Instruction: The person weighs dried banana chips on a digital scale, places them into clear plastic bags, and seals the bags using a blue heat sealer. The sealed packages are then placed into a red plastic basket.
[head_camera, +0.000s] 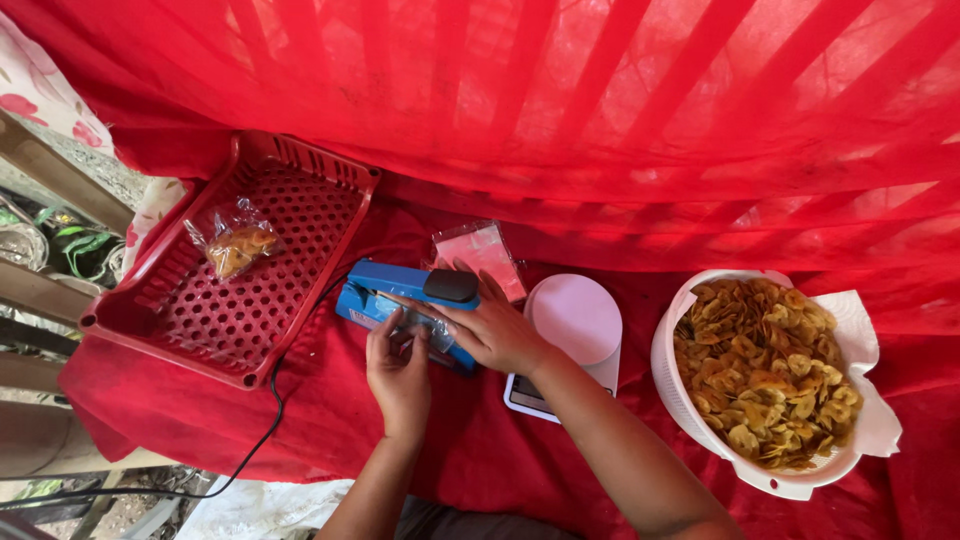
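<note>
Pressing down on the one blue plastic heat sealer (400, 300) with its black handle knob, the right hand (495, 330) lies flat, fingers stretched out together along the sealer's arm. A single clear plastic bag (425, 330) lies under that arm, at the sealer's near side. The left hand (398, 372) rests just in front of the sealer, fingers held close together with their tips on the bag's near edge; whether it pinches the film I cannot tell. The sealer sits on the red cloth-covered tabletop (300, 420), and one black power cord (272, 400) runs from its left end down and off the tabletop's near edge.

Just behind the sealer lies one small stack of empty clear bags (482, 255). Touching the sealer's right end stands one white kitchen scale with a round platform (575, 320), partly covered by the right forearm. Well to the right of the sealer, past the scale, is one white plastic colander lined with paper (672, 380), heaped with golden fried chips (765, 370), too many to count. To the left of the sealer, almost touching it, is one red perforated plastic tray (300, 210) holding a single sealed packet of chips (235, 245). Behind it all hangs a red sheer curtain (600, 90).
</note>
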